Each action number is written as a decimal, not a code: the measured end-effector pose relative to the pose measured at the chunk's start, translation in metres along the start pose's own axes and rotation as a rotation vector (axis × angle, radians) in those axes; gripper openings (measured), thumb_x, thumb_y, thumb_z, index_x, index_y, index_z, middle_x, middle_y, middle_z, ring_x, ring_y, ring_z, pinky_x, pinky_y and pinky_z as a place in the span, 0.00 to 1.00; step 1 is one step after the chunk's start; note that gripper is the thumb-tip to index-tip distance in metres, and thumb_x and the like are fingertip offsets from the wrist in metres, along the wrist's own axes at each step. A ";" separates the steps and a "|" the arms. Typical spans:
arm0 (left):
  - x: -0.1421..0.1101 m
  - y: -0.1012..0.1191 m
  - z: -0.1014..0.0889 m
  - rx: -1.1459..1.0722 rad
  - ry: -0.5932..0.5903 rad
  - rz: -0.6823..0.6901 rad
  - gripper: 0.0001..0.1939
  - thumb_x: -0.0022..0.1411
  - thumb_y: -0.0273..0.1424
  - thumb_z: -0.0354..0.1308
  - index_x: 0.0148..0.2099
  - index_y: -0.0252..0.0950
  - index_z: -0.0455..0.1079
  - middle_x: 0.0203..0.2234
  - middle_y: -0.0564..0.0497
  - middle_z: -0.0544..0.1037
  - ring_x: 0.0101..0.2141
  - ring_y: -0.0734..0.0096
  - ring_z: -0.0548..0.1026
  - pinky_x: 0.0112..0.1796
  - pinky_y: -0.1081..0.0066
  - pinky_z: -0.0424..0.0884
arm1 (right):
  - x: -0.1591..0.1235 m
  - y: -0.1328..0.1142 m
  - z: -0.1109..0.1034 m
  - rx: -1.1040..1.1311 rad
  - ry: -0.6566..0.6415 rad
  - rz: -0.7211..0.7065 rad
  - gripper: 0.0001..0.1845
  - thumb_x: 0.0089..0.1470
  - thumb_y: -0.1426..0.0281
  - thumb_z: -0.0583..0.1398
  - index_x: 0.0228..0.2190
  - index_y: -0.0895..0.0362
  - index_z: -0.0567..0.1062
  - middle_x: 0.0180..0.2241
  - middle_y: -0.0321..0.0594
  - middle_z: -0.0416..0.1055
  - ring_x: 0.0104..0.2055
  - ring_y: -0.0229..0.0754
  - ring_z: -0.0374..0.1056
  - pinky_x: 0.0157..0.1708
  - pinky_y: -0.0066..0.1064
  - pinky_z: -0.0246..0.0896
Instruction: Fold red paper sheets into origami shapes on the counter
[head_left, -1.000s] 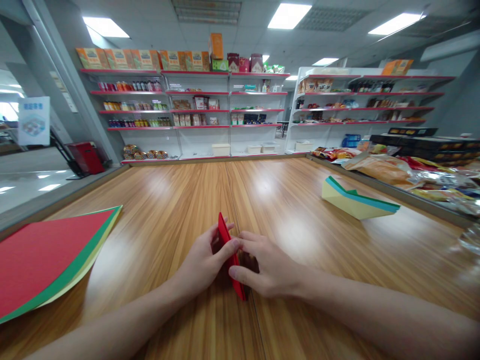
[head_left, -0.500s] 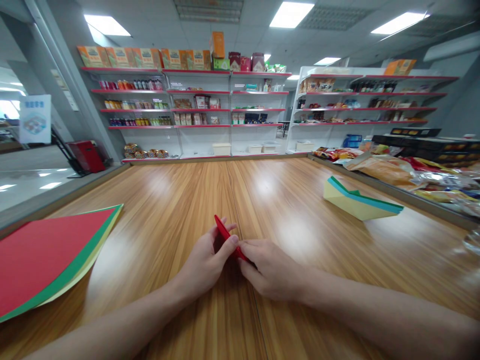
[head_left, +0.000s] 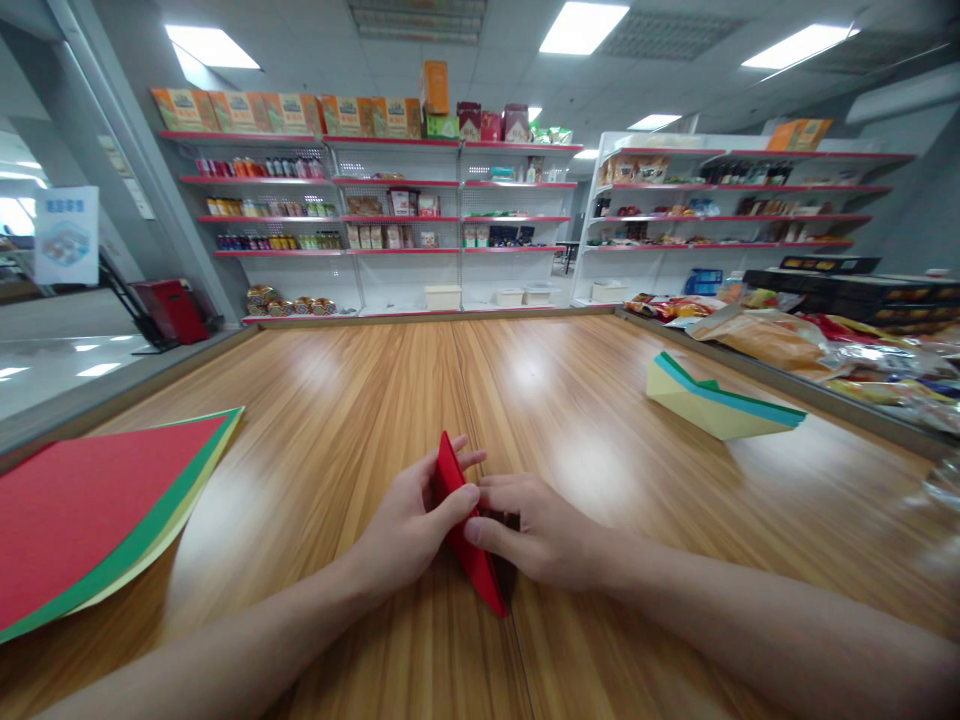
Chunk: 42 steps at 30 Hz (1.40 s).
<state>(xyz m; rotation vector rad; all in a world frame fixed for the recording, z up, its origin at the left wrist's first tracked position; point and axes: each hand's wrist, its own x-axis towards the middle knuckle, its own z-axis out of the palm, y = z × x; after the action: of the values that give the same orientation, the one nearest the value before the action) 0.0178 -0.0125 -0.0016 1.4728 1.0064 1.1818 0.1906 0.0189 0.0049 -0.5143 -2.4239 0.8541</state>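
Red paper (head_left: 475, 562) partly behind fingers (head_left: 456, 505)

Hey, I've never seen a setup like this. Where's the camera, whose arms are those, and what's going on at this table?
There's no machine here: those are one person's own bare arms. The camera is worn on that person's head and looks forward and down, so the arms reach in from the bottom.

The left hand holds a folded red paper between its thumb and fingers. The right hand touches the same piece.

On the wooden table, coloured sheets lie at the left, red on top. At the right sits a paper boat in yellow, blue and green. Behind are stocked shelves.
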 end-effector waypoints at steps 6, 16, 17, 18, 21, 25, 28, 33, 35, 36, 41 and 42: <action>0.001 -0.002 -0.007 -0.143 -0.119 -0.025 0.29 0.58 0.34 0.60 0.60 0.32 0.59 0.55 0.37 0.68 0.55 0.55 0.66 0.56 0.55 0.60 | 0.000 0.002 -0.003 0.098 -0.030 -0.095 0.11 0.60 0.69 0.53 0.33 0.60 0.74 0.37 0.43 0.71 0.40 0.39 0.66 0.43 0.33 0.61; 0.002 -0.009 -0.014 -0.222 -0.237 0.021 0.29 0.57 0.27 0.56 0.61 0.34 0.59 0.57 0.40 0.66 0.57 0.52 0.62 0.57 0.51 0.56 | 0.001 -0.004 -0.004 0.015 0.007 -0.121 0.10 0.57 0.75 0.51 0.31 0.60 0.73 0.33 0.42 0.71 0.37 0.40 0.66 0.40 0.32 0.61; 0.002 -0.009 -0.014 -0.238 -0.233 0.029 0.30 0.55 0.26 0.55 0.61 0.34 0.59 0.57 0.40 0.66 0.57 0.51 0.63 0.57 0.50 0.55 | 0.001 -0.004 -0.003 -0.018 0.037 -0.105 0.10 0.56 0.76 0.51 0.31 0.59 0.73 0.32 0.41 0.71 0.36 0.40 0.66 0.39 0.31 0.61; 0.002 -0.010 -0.014 -0.243 -0.219 0.041 0.31 0.54 0.25 0.55 0.61 0.34 0.59 0.57 0.40 0.66 0.57 0.51 0.63 0.57 0.50 0.55 | 0.001 -0.004 -0.002 -0.052 0.072 -0.083 0.10 0.54 0.77 0.52 0.31 0.59 0.73 0.30 0.40 0.70 0.34 0.39 0.65 0.37 0.30 0.61; 0.003 -0.010 -0.011 -0.144 -0.109 0.076 0.31 0.53 0.25 0.54 0.61 0.32 0.60 0.57 0.41 0.66 0.58 0.52 0.62 0.58 0.51 0.56 | 0.000 0.000 -0.001 -0.129 0.161 0.002 0.09 0.51 0.79 0.52 0.29 0.59 0.72 0.24 0.35 0.67 0.26 0.35 0.62 0.28 0.26 0.56; 0.002 -0.008 -0.007 0.099 0.114 0.099 0.27 0.57 0.26 0.54 0.59 0.32 0.62 0.57 0.42 0.67 0.57 0.55 0.64 0.56 0.56 0.61 | 0.000 0.003 -0.003 -0.178 0.254 0.102 0.09 0.50 0.79 0.52 0.26 0.59 0.71 0.22 0.34 0.66 0.23 0.33 0.59 0.24 0.25 0.52; 0.002 -0.006 -0.005 0.233 0.136 0.130 0.21 0.60 0.28 0.54 0.56 0.34 0.66 0.52 0.44 0.73 0.51 0.58 0.70 0.51 0.62 0.68 | 0.000 0.004 -0.004 -0.163 0.267 0.155 0.11 0.52 0.78 0.52 0.31 0.59 0.74 0.25 0.35 0.70 0.25 0.34 0.62 0.26 0.26 0.54; 0.005 -0.007 -0.009 0.310 0.053 0.155 0.19 0.62 0.24 0.51 0.54 0.36 0.69 0.43 0.49 0.79 0.41 0.63 0.77 0.42 0.67 0.72 | -0.001 0.009 -0.004 -0.183 0.271 0.166 0.24 0.54 0.77 0.52 0.52 0.53 0.69 0.32 0.38 0.69 0.30 0.36 0.65 0.31 0.29 0.61; 0.005 -0.007 -0.010 0.305 0.034 0.171 0.18 0.62 0.24 0.50 0.53 0.38 0.71 0.43 0.51 0.79 0.42 0.64 0.76 0.42 0.67 0.72 | -0.001 0.013 -0.005 -0.201 0.307 0.140 0.27 0.52 0.80 0.52 0.53 0.52 0.69 0.38 0.41 0.66 0.35 0.38 0.65 0.36 0.31 0.63; 0.006 -0.007 -0.011 0.302 0.026 0.179 0.18 0.63 0.24 0.50 0.53 0.39 0.71 0.43 0.51 0.79 0.42 0.64 0.76 0.44 0.67 0.71 | -0.002 0.015 -0.005 -0.199 0.328 0.121 0.28 0.51 0.81 0.52 0.52 0.51 0.70 0.40 0.42 0.65 0.39 0.39 0.65 0.40 0.33 0.64; 0.008 -0.010 -0.012 0.179 0.024 0.168 0.17 0.60 0.25 0.54 0.51 0.41 0.73 0.50 0.50 0.75 0.52 0.62 0.69 0.54 0.63 0.64 | -0.003 0.023 -0.005 0.030 0.338 0.157 0.25 0.54 0.81 0.50 0.47 0.48 0.74 0.44 0.42 0.63 0.39 0.37 0.67 0.36 0.30 0.69; 0.008 -0.012 -0.013 0.117 0.056 0.149 0.17 0.59 0.26 0.56 0.50 0.40 0.74 0.51 0.49 0.74 0.55 0.61 0.67 0.55 0.62 0.62 | -0.004 0.024 -0.005 0.120 0.332 0.186 0.23 0.56 0.78 0.50 0.48 0.48 0.74 0.45 0.41 0.62 0.35 0.35 0.68 0.31 0.28 0.70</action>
<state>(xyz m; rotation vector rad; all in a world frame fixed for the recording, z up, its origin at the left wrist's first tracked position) 0.0067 -0.0001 -0.0105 1.6377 1.0323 1.2943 0.2003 0.0370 -0.0093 -0.7781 -2.0341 0.9037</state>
